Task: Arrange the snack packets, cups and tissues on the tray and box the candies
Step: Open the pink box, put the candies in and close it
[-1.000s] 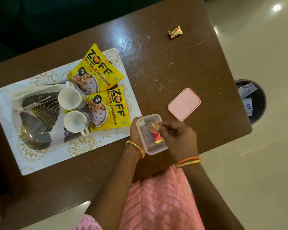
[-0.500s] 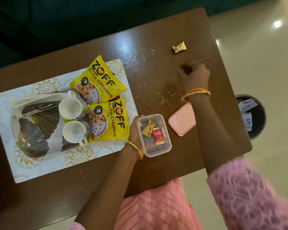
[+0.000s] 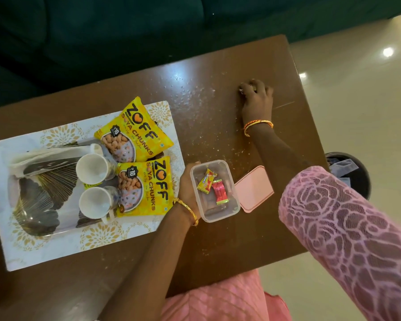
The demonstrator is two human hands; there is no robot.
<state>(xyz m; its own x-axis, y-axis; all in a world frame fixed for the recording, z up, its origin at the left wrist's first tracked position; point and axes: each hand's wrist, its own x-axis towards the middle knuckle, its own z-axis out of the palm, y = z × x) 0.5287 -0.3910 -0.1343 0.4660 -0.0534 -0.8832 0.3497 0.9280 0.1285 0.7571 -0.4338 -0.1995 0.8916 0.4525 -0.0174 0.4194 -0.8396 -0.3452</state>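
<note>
My left hand point(image 3: 187, 185) grips the left side of a clear plastic box point(image 3: 229, 206) on the brown table; inside lie a yellow candy point(image 3: 206, 181) and a red candy point(image 3: 220, 192). The box's pink lid point(image 3: 255, 189) lies just right of it. My right hand point(image 3: 256, 97) is stretched to the far side of the table, fingers curled down over a small candy that is almost fully hidden. On the white floral tray point(image 3: 44, 251) sit two yellow snack packets point(image 3: 137, 128) point(image 3: 148, 188), two white cups point(image 3: 92, 169) point(image 3: 95, 202) and folded patterned tissues point(image 3: 39, 200).
A dark round bin point(image 3: 359, 174) with paper in it stands on the pale floor by the table's right edge. A dark green sofa point(image 3: 102, 42) runs along the far side. White crumbs speckle the table point(image 3: 218, 251) around its middle.
My right hand left the box after dropping the yellow candy in, reached across the table and closed over the far candy. My left hand stayed on the box.
</note>
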